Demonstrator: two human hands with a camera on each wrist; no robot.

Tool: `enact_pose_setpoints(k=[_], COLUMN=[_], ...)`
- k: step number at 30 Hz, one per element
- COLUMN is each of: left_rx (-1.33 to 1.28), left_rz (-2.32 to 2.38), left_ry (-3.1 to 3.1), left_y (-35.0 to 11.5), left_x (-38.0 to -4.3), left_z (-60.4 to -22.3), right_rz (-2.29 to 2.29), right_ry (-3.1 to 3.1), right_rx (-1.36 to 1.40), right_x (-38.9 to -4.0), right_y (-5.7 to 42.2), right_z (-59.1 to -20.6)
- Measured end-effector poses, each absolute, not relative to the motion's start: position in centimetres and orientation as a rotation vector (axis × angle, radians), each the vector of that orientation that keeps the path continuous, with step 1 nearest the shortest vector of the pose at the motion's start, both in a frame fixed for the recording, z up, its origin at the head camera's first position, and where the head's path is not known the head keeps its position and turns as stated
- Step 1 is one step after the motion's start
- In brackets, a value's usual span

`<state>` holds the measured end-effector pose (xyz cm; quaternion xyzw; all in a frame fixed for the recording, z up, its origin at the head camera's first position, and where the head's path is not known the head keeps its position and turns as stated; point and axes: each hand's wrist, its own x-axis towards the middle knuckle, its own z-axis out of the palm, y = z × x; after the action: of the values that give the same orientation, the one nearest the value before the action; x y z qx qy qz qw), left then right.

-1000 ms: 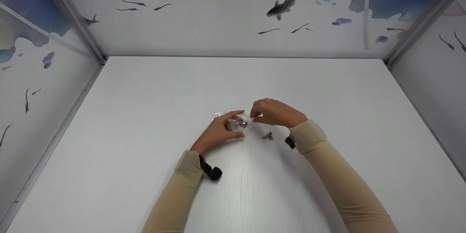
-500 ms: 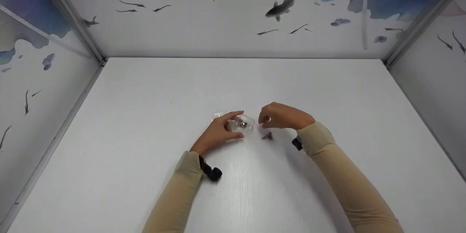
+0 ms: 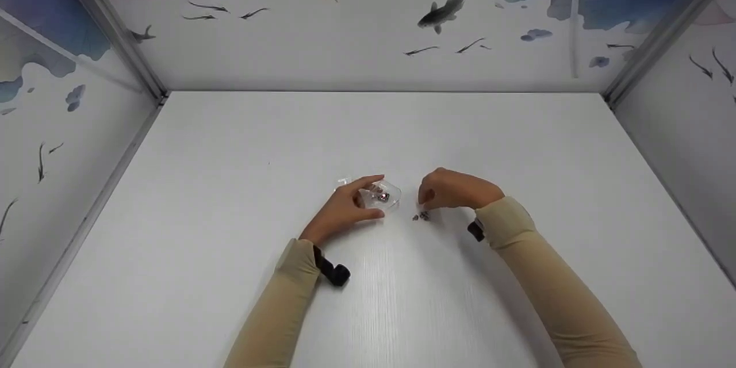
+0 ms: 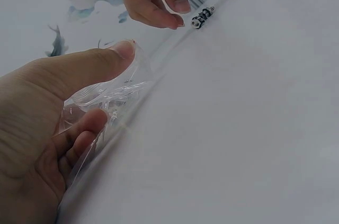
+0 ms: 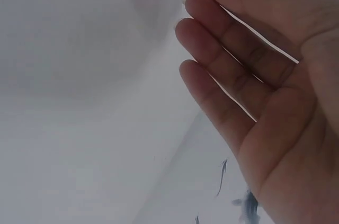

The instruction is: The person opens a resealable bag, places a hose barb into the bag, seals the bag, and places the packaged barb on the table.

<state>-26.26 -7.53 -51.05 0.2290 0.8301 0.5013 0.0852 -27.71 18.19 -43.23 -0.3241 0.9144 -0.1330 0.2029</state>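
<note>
My left hand (image 3: 339,211) holds a clear plastic bag (image 4: 119,94) between thumb and fingers. In the head view a few shiny metal pieces (image 3: 383,197) show inside the bag. Just to its right, a small cluster of silver and dark metal parts, perhaps screws (image 4: 202,17), lies on the table. Over that cluster hovers my right hand (image 3: 457,188), fingers pointing down; in the left wrist view its thumb and fingertips stand slightly apart beside the parts. The right wrist view shows loosely bent fingers (image 5: 222,57) with nothing seen between them, though the index fingertip is cut off.
A white table (image 3: 270,126) spreads under both hands. White panels with painted fish (image 3: 445,8) enclose it at the back and both sides, joined by grey metal posts (image 3: 115,29). A clear flap of plastic (image 3: 344,181) sticks out behind the left hand.
My right hand has moved away from the bag, rightward and toward me, down to the loose metal parts. The left hand stays in place with the bag.
</note>
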Motion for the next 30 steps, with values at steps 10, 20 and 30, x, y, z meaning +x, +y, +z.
enact_pose_setpoints(k=[10, 20, 30], left_rx=[0.711, 0.706, 0.712], left_rz=[1.506, 1.510, 1.490], left_ry=[2.471, 2.462, 2.481], left_y=[-7.60, -7.58, -7.61], left_x=[-26.27, -26.34, -26.28], left_z=[-51.10, -51.09, -51.01], right_rz=[-0.368, -0.378, -0.419], right_ry=[2.543, 2.536, 2.524], right_rx=[-0.882, -0.880, -0.848], right_x=[-27.79, -27.92, -27.94], right_y=[18.26, 18.36, 18.38], right_z=[-43.89, -44.07, -44.28])
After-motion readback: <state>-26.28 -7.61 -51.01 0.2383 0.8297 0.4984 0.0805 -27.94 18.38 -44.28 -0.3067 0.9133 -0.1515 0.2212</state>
